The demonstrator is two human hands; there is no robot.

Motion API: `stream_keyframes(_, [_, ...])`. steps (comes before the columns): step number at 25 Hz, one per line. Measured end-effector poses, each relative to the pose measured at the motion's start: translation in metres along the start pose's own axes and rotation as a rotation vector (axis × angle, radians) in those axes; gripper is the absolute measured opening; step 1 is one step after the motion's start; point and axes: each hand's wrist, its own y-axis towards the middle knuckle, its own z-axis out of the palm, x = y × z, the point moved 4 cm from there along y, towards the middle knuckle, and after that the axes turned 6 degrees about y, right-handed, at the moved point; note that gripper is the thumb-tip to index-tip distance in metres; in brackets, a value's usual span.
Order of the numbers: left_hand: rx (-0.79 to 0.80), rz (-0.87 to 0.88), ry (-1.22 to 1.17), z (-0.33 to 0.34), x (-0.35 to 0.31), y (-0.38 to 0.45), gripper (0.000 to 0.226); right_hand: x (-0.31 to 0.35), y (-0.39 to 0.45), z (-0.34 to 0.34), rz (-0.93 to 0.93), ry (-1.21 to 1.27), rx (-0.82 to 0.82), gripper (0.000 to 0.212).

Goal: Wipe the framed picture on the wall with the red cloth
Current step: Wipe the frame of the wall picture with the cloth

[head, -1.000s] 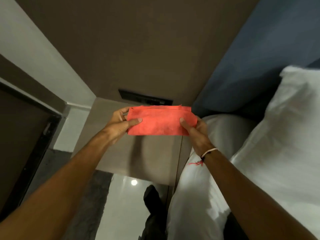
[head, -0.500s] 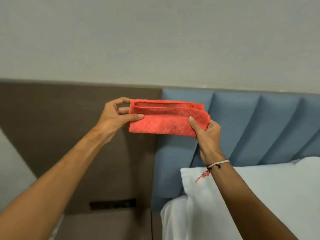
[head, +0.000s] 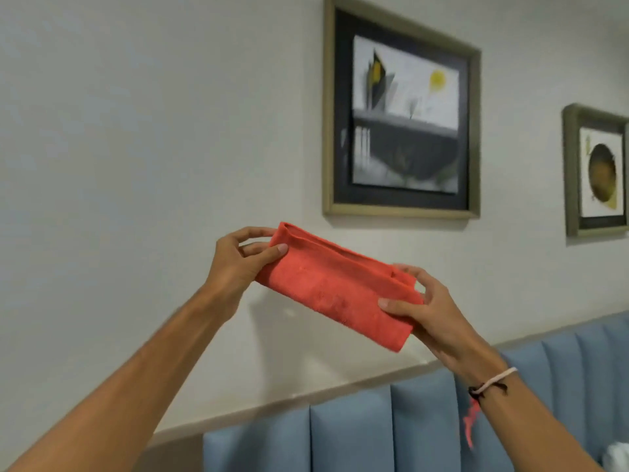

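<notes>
Red cloth (head: pixel 335 294), folded, soft and light, is pinched at either end by the left hand (head: pixel 238 264) and right hand (head: pixel 430 308); beyond, untouched on the wall, hangs the framed picture (head: pixel 401 110), likely fragile.

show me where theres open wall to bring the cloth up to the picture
Bare wall lies left of the nearer framed picture and just under it, above the red cloth. Tighter to its right, where a second frame hangs.
</notes>
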Motion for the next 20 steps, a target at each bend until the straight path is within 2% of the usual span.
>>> stream_keyframes(3, [0.105, 0.13, 0.098, 0.038, -0.035, 0.039, 0.026, 0.024, 0.022, -0.017, 0.015, -0.237, 0.112, 0.063])
stream_keyframes(5, [0.172, 0.215, 0.187, 0.064, -0.06, 0.065, 0.025, 0.041, 0.042, -0.018, -0.02, -0.301, 0.146, 0.055])
stream_keyframes(9, [0.298, 0.313, 0.336, 0.108, -0.096, 0.099, 0.03, 0.073, 0.085, -0.001, -0.158, -0.222, 0.16, 0.047])
stream_keyframes(13, [0.341, 0.364, 0.435, 0.124, -0.108, 0.122, 0.029, 0.091, 0.125, 0.005, -0.301, -0.174, 0.1, 0.022])
stream_keyframes(15, [0.228, 0.45, 0.587, 0.113, -0.115, 0.137, 0.016, 0.092, 0.142, 0.006, -0.346, -0.163, 0.024, 0.014])
stream_keyframes(17, [-0.014, 0.619, 0.798, 0.091, -0.13, 0.155, 0.011, 0.091, 0.159, 0.009, -0.384, -0.137, -0.075, 0.011])
stream_keyframes(20, [-0.272, 0.839, 1.224, 0.072, -0.155, 0.189, 0.047, 0.106, 0.185, 0.02, -0.459, -0.097, -0.179, 0.012])
